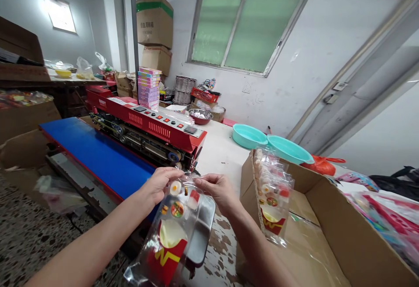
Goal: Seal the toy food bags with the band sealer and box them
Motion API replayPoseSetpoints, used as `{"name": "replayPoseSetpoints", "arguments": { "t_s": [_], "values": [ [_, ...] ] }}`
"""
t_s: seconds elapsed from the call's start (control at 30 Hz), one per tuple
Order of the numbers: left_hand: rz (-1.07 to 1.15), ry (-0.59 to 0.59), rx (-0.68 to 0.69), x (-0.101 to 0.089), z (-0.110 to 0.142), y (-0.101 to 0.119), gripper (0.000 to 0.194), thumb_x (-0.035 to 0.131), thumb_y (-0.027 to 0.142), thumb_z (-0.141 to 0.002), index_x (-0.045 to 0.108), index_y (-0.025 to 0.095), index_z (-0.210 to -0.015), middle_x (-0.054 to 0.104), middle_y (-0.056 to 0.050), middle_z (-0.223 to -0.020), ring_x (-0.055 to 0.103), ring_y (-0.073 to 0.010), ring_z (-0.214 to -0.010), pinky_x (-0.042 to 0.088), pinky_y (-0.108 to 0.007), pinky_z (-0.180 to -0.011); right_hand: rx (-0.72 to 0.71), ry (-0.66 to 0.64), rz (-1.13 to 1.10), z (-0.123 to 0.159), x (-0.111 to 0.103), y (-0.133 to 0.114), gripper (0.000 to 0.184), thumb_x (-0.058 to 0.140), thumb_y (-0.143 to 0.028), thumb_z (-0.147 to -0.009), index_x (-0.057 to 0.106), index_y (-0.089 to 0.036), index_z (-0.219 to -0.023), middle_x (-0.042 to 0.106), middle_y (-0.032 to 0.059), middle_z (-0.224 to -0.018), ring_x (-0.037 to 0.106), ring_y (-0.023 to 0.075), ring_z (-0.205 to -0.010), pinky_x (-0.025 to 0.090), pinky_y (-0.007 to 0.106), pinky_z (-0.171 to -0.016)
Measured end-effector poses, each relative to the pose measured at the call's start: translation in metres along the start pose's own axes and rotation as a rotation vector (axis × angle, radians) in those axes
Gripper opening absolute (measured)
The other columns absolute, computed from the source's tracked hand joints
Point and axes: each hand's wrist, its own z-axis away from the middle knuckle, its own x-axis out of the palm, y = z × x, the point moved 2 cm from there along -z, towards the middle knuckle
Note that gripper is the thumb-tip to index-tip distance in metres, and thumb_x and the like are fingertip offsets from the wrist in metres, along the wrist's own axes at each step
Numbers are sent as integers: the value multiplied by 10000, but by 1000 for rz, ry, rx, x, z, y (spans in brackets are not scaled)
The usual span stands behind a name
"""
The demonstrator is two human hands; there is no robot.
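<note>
Both my hands pinch the open top edge of a clear plastic bag (170,230) holding a red fries-style carton with a yellow W and small toy foods. My left hand (157,184) grips the bag's left corner, my right hand (218,189) its right corner. The bag hangs down toward me, just in front of the red band sealing machine (147,123) and the near end of its blue conveyor belt (98,154). A stack of the same filled bags (273,191) stands upright inside the open cardboard box (327,234) to my right.
Two teal plastic basins (250,135) sit on the white table behind the box, with a metal bowl (200,115) farther back. Stacked coloured small boxes (149,87) and cardboard cartons (154,21) stand by the window. Pink packaged goods (386,217) lie at the right.
</note>
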Motion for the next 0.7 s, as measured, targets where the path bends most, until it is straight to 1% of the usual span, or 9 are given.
{"name": "replayPoseSetpoints", "arguments": {
  "t_s": [0.07, 0.13, 0.23, 0.33, 0.4, 0.43, 0.5, 0.57, 0.7],
  "values": [
    [1, 60, 7, -1, -7, -5, 227, 735, 195, -582, 644, 78, -754, 687, -108, -717, 620, -159, -583, 498, -253, -539, 1, 41, -12, -1, -1, 6, 332, 824, -406, -525, 718, -133, -682, 655, 27, -621, 534, 105, -571, 414, 247, -584],
    [-6, 109, 28, -1, -14, -10, 207, 727, 204, -593, 626, 93, -736, 675, -86, -658, 601, -148, -530, 484, -246, -505, 4, 93, -22, -2, -2, 10, 341, 834, -389, -501, 716, -130, -688, 669, 38, -646, 551, 115, -580, 423, 251, -583],
    [-22, 136, 45, -1, -23, -15, 182, 711, 219, -620, 583, 111, -690, 640, -58, -568, 567, -136, -459, 457, -237, -460, 18, 159, -56, -4, -2, 14, 361, 848, -362, -462, 680, -125, -677, 666, 38, -643, 578, 127, -578, 448, 257, -581],
    [-55, 127, 3, -5, -29, -18, 279, 704, 353, -669, 588, 116, -759, 663, -79, -628, 589, -154, -479, 454, -241, -441, 38, 235, -107, -11, -6, 18, 441, 850, -329, -448, 625, -140, -777, 654, 17, -619, 586, 132, -547, 453, 247, -537],
    [-89, 110, -38, -11, -29, -18, 376, 728, 415, -646, 592, 115, -825, 682, -98, -697, 610, -169, -511, 474, -258, -454, 54, 287, -115, -19, -9, 22, 479, 840, -302, -453, 585, -149, -829, 644, 5, -597, 572, 124, -513, 433, 230, -494],
    [-108, 103, -57, -15, -29, -18, 415, 759, 404, -610, 590, 115, -855, 687, -103, -720, 618, -176, -524, 486, -269, -466, 65, 304, -112, -23, -11, 24, 480, 834, -284, -455, 572, -149, -834, 641, 4, -591, 566, 121, -502, 422, 223, -479],
    [-137, 102, -84, -22, -28, -18, 493, 813, 324, -530, 581, 115, -912, 692, -107, -744, 629, -188, -547, 500, -281, -487, 90, 318, -115, -32, -12, 28, 466, 818, -244, -454, 557, -146, -828, 638, 9, -584, 566, 123, -494, 415, 218, -462],
    [-150, 116, -89, -28, -29, -18, 545, 827, 260, -483, 575, 112, -943, 697, -115, -767, 634, -191, -565, 498, -275, -491, 106, 320, -130, -41, -11, 33, 448, 801, -218, -455, 545, -148, -816, 631, 11, -573, 568, 132, -489, 430, 229, -459],
    [-143, 149, -62, -35, -35, -13, 465, 807, 234, -468, 610, 88, -863, 693, -125, -751, 622, -178, -548, 478, -256, -474, 97, 320, -147, -61, -3, 41, 407, 781, -211, -448, 513, -162, -750, 613, 9, -572, 580, 146, -506, 481, 265, -489]
  ]
}}
